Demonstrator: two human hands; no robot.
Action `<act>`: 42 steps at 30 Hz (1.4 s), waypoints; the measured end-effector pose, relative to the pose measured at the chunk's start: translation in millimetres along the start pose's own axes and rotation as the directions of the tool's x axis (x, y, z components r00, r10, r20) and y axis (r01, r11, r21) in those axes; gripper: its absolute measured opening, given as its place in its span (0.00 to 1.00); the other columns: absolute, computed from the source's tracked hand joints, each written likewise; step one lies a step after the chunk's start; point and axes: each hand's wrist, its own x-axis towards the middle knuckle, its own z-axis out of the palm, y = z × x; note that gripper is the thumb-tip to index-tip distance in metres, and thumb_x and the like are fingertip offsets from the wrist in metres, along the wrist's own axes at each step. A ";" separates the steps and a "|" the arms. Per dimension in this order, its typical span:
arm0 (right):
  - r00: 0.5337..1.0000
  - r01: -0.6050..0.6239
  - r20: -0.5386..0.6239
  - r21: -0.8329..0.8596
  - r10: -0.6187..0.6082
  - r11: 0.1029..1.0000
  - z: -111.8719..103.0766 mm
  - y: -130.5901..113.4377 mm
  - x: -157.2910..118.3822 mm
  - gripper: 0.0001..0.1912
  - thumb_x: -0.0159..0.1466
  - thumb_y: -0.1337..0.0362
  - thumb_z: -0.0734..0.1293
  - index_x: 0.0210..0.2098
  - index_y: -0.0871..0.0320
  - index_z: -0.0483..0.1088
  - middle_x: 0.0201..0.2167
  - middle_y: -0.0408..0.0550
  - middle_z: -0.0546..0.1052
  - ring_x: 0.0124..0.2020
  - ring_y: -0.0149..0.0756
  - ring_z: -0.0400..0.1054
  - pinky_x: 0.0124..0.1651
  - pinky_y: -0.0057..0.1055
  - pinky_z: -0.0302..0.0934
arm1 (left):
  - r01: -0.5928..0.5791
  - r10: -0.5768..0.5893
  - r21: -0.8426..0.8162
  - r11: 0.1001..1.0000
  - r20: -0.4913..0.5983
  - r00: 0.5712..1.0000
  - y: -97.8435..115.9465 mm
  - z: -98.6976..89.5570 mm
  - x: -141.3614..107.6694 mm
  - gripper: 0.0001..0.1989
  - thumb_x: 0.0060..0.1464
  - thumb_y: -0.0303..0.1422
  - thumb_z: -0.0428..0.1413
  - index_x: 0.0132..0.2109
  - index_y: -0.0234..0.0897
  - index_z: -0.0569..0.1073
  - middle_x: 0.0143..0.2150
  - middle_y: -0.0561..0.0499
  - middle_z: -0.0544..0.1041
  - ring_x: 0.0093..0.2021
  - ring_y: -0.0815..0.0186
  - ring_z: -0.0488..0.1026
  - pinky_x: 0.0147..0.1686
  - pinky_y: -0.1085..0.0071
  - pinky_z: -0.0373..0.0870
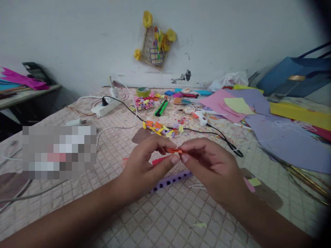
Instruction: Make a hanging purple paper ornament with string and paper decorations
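Between the fingertips of both hands is a small orange folded strip (176, 151), likely paper. My left hand (152, 156) pinches its left end with thumb and forefinger. The right end sits in the pinch of my right hand (204, 158). Below the hands lies a purple strip with black dots (170, 181), partly covered by them. A red piece (158, 161) shows behind my left thumb. Just beyond the hands rests a cluster of orange, yellow and purple paper pieces (161, 129).
A white glue gun (201, 118) with a black cord lies ahead on the right. Near it are a green cutter (161, 107) and paper scraps. Coloured sheets (289, 141) cover the right side. A power strip (104, 107) and cables lie on the left. A wall stands behind.
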 end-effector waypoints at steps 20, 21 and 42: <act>1.000 0.009 -0.012 0.050 -0.008 0.999 1.4 1.0 -0.6 0.12 0.59 0.73 0.64 0.40 0.51 0.66 0.36 0.42 0.72 0.37 0.29 0.70 0.39 0.28 0.67 | 0.010 -0.010 0.002 1.000 0.030 0.999 -0.6 -0.5 0.0 0.07 0.51 0.27 0.58 0.39 0.39 0.71 0.36 0.49 0.73 0.37 0.64 0.69 0.39 0.64 0.69; 1.000 0.005 -0.011 0.046 -0.005 0.999 1.3 1.1 -0.4 0.12 0.59 0.73 0.64 0.39 0.51 0.66 0.36 0.42 0.72 0.37 0.29 0.70 0.39 0.27 0.67 | 0.025 -0.025 -0.004 1.000 0.031 0.999 -0.6 -0.5 -0.3 0.07 0.51 0.27 0.58 0.39 0.39 0.71 0.36 0.49 0.73 0.37 0.64 0.70 0.39 0.64 0.69; 0.991 -0.107 0.095 0.184 0.091 0.977 0.4 1.7 0.2 0.14 0.58 0.71 0.65 0.43 0.51 0.63 0.34 0.42 0.74 0.34 0.29 0.70 0.35 0.27 0.67 | 0.017 -0.016 -0.019 1.000 0.038 0.999 0.2 -1.2 1.7 0.07 0.50 0.26 0.58 0.38 0.39 0.72 0.34 0.50 0.73 0.36 0.65 0.69 0.39 0.64 0.69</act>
